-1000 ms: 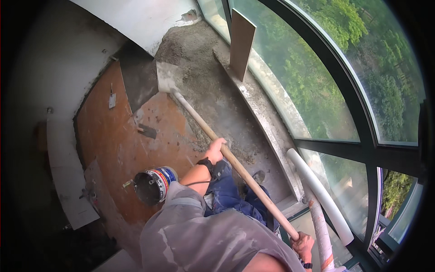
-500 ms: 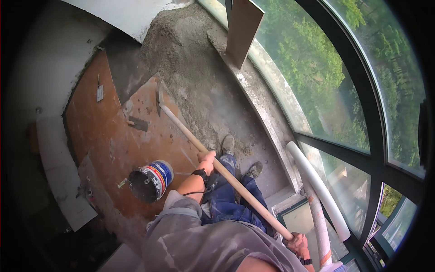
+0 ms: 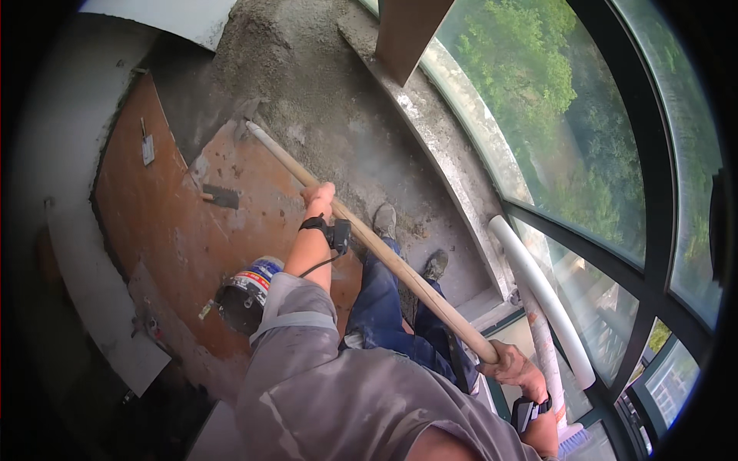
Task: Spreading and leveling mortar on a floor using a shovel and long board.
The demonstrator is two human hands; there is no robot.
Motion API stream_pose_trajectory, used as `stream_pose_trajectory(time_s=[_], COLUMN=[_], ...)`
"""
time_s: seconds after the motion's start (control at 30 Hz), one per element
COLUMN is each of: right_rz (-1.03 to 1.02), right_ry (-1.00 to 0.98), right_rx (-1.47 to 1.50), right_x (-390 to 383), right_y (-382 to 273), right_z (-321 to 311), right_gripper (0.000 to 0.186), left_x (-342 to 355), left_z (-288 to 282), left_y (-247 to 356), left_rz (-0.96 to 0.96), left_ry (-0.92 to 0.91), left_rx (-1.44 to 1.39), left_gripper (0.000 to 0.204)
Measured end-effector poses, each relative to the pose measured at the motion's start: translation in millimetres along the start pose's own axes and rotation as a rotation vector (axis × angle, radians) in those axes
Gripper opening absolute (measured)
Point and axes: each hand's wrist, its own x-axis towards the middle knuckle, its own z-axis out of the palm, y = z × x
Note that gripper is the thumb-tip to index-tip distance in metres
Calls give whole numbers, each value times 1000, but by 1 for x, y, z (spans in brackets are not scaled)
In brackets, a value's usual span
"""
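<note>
A long-handled hoe (image 3: 411,278) lies slantwise across my front, its wooden handle running from lower right to upper left. My left hand (image 3: 318,198) is closed round the middle of the handle. Near its end, beside my right hip, my right hand (image 3: 513,365) is wrapped round it. The hoe's blade, small and partly hidden, is at the edge of a grey heap of mortar (image 3: 269,61), where the heap meets a brown board (image 3: 261,180) on the floor.
A bucket (image 3: 257,278) stands on the board, partly behind my left sleeve. A notched trowel (image 3: 223,197) and another trowel (image 3: 147,148) lie farther off. Along the right runs a ledge (image 3: 430,146) below large windows, with an upright panel (image 3: 407,38) and a white pipe (image 3: 542,300).
The hoe's blade end has shifted up and left, toward the mortar. My left hand has moved forward and left with the handle, and my arm now covers part of the bucket.
</note>
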Motion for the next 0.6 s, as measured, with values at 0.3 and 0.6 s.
stream_pose_trajectory(time_s=[0.3,0.6], right_rz=[266,143], right_ry=[272,895], right_rx=[-148,-403], right_x=[-139,-282], right_y=[98,163], right_z=[-31,-64], right_gripper=[45,59], left_x=[-134,-279], left_z=[71,132], left_y=[-158,-249], left_rz=[-9,-211], left_ry=[5,-254], left_rx=[-243,-549], left_gripper=[51,45])
